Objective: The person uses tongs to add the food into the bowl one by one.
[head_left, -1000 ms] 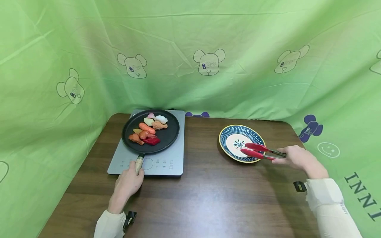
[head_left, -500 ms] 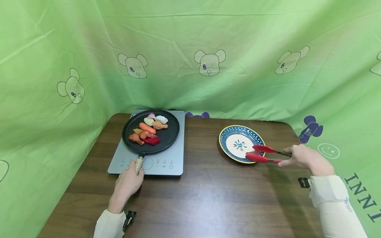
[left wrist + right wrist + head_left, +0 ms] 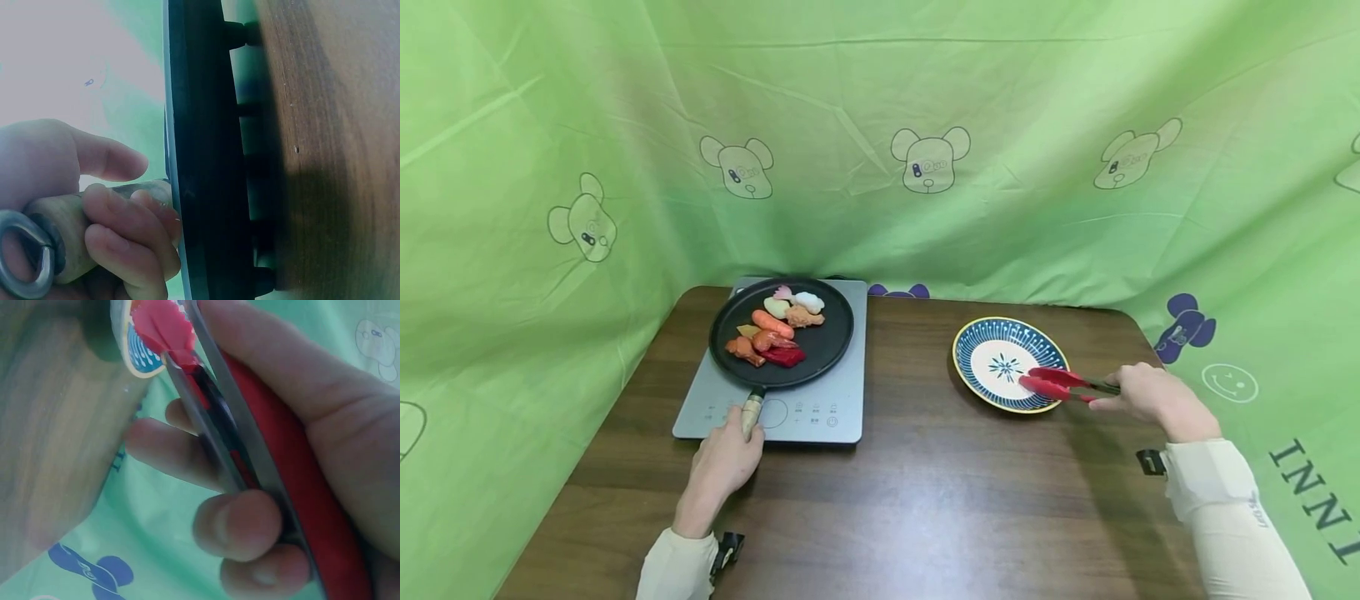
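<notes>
My left hand [image 3: 725, 457] grips the wooden handle [image 3: 751, 414] of a black flat frying pan [image 3: 827, 350]. In the left wrist view, its fingers curl round the handle, which ends in a metal ring [image 3: 26, 253]. Several food pieces lie in the pan, among them a sausage-like orange piece [image 3: 772, 323], a drumstick [image 3: 804, 317] and a dark red slice [image 3: 784, 357]. At the right, my right hand [image 3: 1153, 396] holds red-tipped tongs [image 3: 1052, 382], their heads close together over the right side of a blue-patterned plate [image 3: 988, 392]. The right wrist view shows fingers wrapped round the tongs' red and metal arms.
Under the pan is a silver induction cooker [image 3: 842, 408] with touch controls along its front. Both cooker and plate stand on a brown wooden table [image 3: 917, 467]. A green curtain [image 3: 850, 225] with bear prints encloses the back and sides.
The right hand first draws the tongs a little to the right, then moves back left over the plate. The tong heads have come closer together. The left hand and pan stay put.
</notes>
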A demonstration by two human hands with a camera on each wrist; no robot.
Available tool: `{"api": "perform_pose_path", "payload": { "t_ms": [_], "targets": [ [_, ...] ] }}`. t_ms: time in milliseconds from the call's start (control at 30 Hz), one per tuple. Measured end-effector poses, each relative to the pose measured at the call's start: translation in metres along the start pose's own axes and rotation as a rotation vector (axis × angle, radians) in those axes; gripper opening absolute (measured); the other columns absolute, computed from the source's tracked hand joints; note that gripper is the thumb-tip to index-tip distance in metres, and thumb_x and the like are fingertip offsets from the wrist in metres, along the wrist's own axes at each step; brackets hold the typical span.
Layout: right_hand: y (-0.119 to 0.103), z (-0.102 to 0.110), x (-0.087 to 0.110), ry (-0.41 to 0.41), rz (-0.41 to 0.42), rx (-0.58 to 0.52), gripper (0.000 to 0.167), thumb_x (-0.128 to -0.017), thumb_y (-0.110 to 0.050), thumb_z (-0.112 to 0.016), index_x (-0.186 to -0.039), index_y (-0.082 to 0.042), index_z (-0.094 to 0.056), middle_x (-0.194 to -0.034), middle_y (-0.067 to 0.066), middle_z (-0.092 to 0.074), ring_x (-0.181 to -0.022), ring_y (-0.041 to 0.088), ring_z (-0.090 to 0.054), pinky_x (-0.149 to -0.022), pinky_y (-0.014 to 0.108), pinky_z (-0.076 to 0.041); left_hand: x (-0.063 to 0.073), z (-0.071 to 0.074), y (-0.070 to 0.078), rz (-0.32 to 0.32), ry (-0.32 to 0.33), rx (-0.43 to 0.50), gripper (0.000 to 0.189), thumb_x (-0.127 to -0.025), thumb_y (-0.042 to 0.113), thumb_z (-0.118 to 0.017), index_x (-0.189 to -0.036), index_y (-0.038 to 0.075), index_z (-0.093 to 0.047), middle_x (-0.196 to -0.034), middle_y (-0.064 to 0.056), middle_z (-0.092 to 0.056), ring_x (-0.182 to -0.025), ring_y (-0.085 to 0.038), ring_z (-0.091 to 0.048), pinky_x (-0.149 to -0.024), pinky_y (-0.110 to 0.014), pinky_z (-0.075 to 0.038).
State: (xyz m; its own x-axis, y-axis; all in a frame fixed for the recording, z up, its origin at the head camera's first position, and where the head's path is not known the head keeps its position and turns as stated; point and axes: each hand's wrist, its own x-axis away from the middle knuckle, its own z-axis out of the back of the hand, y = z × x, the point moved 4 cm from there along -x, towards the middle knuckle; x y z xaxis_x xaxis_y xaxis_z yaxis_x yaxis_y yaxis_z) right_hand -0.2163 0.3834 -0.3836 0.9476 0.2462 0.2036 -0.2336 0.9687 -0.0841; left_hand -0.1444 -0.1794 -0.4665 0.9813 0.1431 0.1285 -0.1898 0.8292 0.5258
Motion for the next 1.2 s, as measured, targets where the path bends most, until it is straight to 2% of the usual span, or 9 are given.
{"api": "perform_pose_path", "payload": {
  "t_ms": [233,400,600,700,867,967,1200],
  "targets": [
    [0.005,-0.008,-0.006,0.031,0.023,-0.005,0.04,-0.079,-0.055,-0.066,-0.073,-0.016,-0.063,-0.059,-0.003,-0.045,-0.058,0.018,-0.045,-0.053,0.036,-0.037,0.0,0.0,0.0,-0.002,-0.001,0.001,0.048,-0.094,0.028,-0.044,-0.128,-0.004,-0.034,-0.07,-0.015,-0.051,-0.052,-0.025,-0.047,-0.045,-0.036,-0.035],
    [0.007,-0.013,-0.011,0.055,0.029,-0.011,0.042,-0.081,-0.055,-0.064,-0.08,-0.014,-0.067,-0.061,0.0,-0.047,-0.059,0.021,-0.047,-0.053,0.039,-0.039,-0.001,0.0,0.0,0.0,0.003,0.0,0.049,-0.094,0.029,-0.045,-0.129,-0.003,-0.034,-0.071,-0.015,-0.051,-0.052,-0.025,-0.048,-0.045,-0.037,-0.036],
    [0.008,-0.019,-0.018,0.1,0.021,-0.031,0.048,-0.081,-0.049,-0.067,-0.098,-0.005,-0.071,-0.075,0.016,-0.061,-0.068,0.035,-0.059,-0.061,0.053,-0.045,-0.001,-0.001,-0.001,0.006,-0.001,-0.011,0.052,-0.094,0.029,-0.045,-0.132,-0.004,-0.033,-0.074,-0.017,-0.053,-0.053,-0.025,-0.048,-0.045,-0.037,-0.036],
    [0.007,-0.023,-0.021,0.133,0.021,-0.037,0.053,-0.083,-0.047,-0.067,-0.106,0.0,-0.069,-0.083,0.024,-0.063,-0.073,0.043,-0.06,-0.063,0.056,-0.045,-0.001,0.0,0.0,0.003,0.003,-0.008,0.051,-0.094,0.029,-0.045,-0.131,-0.004,-0.033,-0.072,-0.016,-0.052,-0.053,-0.025,-0.048,-0.045,-0.037,-0.036],
    [0.003,-0.028,-0.021,0.198,0.032,-0.056,0.055,-0.084,-0.041,-0.068,-0.114,0.005,-0.064,-0.094,0.03,-0.064,-0.082,0.05,-0.06,-0.069,0.058,-0.045,-0.001,0.0,0.001,0.003,0.003,-0.005,0.05,-0.094,0.029,-0.045,-0.131,-0.004,-0.033,-0.072,-0.015,-0.052,-0.052,-0.025,-0.048,-0.045,-0.036,-0.036],
    [0.001,-0.03,-0.019,0.24,0.048,-0.068,0.056,-0.085,-0.04,-0.068,-0.115,0.006,-0.063,-0.098,0.032,-0.063,-0.086,0.051,-0.06,-0.073,0.059,-0.044,0.0,0.0,0.002,0.004,0.003,-0.009,0.05,-0.094,0.029,-0.045,-0.131,-0.004,-0.033,-0.072,-0.016,-0.052,-0.053,-0.025,-0.048,-0.045,-0.036,-0.036],
    [-0.002,-0.033,-0.017,0.305,0.046,-0.091,0.059,-0.085,-0.042,-0.067,-0.119,0.007,-0.061,-0.098,0.033,-0.062,-0.081,0.047,-0.061,-0.071,0.058,-0.045,0.001,0.002,0.002,0.004,0.008,-0.011,0.049,-0.094,0.028,-0.046,-0.129,-0.004,-0.035,-0.072,-0.016,-0.052,-0.053,-0.025,-0.048,-0.045,-0.037,-0.035]
  ]
}}
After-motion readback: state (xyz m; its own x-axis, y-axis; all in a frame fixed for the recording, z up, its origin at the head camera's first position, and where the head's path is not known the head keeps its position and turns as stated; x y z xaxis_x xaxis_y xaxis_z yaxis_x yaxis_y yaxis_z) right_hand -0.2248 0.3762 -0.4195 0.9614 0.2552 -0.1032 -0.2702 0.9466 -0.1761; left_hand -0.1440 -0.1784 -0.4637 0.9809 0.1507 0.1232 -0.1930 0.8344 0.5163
